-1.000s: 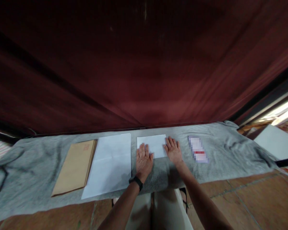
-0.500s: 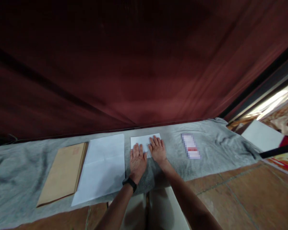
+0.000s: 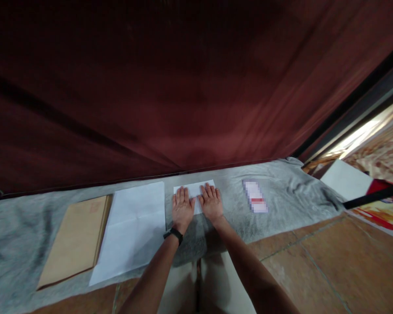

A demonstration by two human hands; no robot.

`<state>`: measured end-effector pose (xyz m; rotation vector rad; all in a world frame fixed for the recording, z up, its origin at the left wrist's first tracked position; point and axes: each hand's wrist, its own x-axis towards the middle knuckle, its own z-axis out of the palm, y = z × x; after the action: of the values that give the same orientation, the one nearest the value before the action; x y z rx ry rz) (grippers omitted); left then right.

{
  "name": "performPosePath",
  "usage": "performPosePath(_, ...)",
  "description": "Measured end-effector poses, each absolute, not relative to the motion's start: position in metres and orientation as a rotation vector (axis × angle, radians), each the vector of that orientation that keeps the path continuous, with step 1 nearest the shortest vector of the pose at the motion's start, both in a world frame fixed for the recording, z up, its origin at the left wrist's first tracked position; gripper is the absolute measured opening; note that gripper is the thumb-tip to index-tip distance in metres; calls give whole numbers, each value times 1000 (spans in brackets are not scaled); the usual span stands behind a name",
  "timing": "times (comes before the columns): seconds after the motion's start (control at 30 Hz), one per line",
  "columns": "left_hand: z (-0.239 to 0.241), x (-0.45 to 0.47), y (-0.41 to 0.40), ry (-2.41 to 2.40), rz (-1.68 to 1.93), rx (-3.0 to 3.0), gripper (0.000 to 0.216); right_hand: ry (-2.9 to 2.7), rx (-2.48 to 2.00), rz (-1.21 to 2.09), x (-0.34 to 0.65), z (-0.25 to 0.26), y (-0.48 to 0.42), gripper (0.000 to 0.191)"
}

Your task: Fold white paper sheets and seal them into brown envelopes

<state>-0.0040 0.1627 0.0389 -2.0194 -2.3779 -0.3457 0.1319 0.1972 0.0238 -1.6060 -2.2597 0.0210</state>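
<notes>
A small folded white paper (image 3: 194,188) lies on the grey cloth (image 3: 281,192) in front of me. My left hand (image 3: 182,208), with a black band on its wrist, lies flat on the paper's near left part, fingers stretched out. My right hand (image 3: 211,203) lies flat on its near right part, fingers together and extended. The two hands are side by side, almost touching. Most of the paper is hidden under them.
Left of the hands lies a large creased white sheet (image 3: 131,229), and further left a stack of brown envelopes (image 3: 74,240). A small blurred card (image 3: 254,196) lies to the right. A dark red curtain (image 3: 183,87) hangs behind; tiled floor (image 3: 330,261) is near me.
My right hand has slid left along the paper until it is beside my left hand. The view has shifted a little to the right.
</notes>
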Motion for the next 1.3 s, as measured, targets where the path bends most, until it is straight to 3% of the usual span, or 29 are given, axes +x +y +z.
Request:
performPosePath(0.33,33,9,88,-2309,-368,-1996,60,-1917,-1880,168,148,38,197,48)
performPosePath(0.47,33,8,89,-2291,-388,-2003,61,-1689,-1968,488,163,51,199,34)
performPosePath(0.7,35,6,86,-2316,-592,-2035,60,-1618,-1835,739,169,67,202,8)
performPosePath(0.77,39,5,84,-2381,-820,-2077,59,-1619,-1737,803,170,75,198,15)
performPosePath(0.9,60,5,82,-2703,-1770,-1911,57,-1580,-1557,799,175,116,181,26)
performPosePath(1.03,100,11,88,-2743,-2400,-1681,59,-1704,-1332,422,173,176,144,28)
performPosePath(1.17,138,10,91,-2291,-3729,-962,53,-2036,-1278,52,149,201,97,21)
performPosePath(1.3,144,1,80,-2044,-3970,-515,44,-2276,-1309,34,123,178,67,17)
